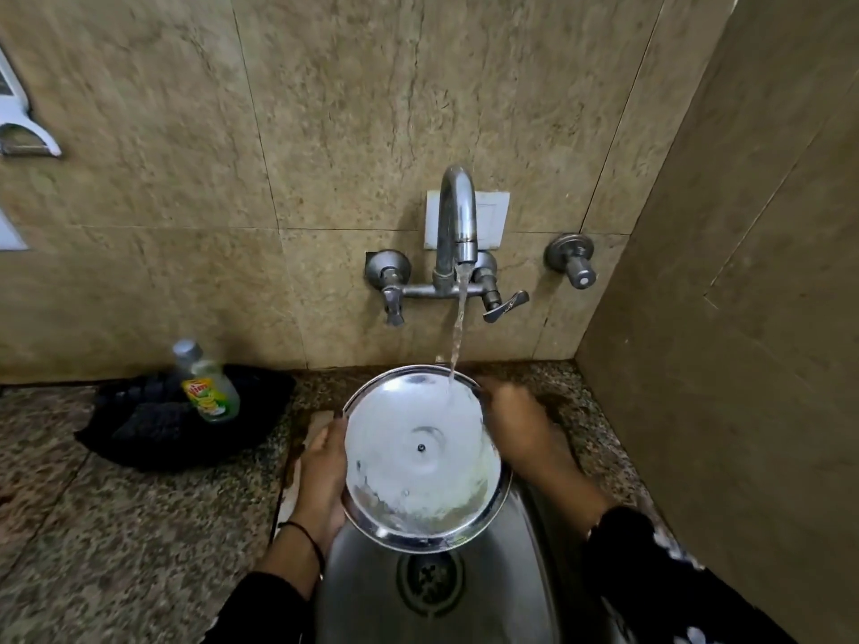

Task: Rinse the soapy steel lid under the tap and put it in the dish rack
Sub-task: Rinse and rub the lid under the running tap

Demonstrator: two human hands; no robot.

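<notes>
The round steel lid [420, 457] is held over the sink, its hollow underside facing me, with a small hole at its middle. Water streams from the tap [458, 225] onto the lid's upper right part. My left hand [323, 471] grips the lid's left rim. My right hand [520, 425] is at the lid's right rim, blurred, fingers against the edge. Foam traces show on the lower part of the lid. No dish rack is in view.
The steel sink [362, 592] with its drain [430, 581] lies below the lid. A dish soap bottle [207, 383] stands on a black cloth [153, 434] on the granite counter [116, 527] at left. Tiled walls close the back and right; a separate valve [574, 262] sits right of the tap.
</notes>
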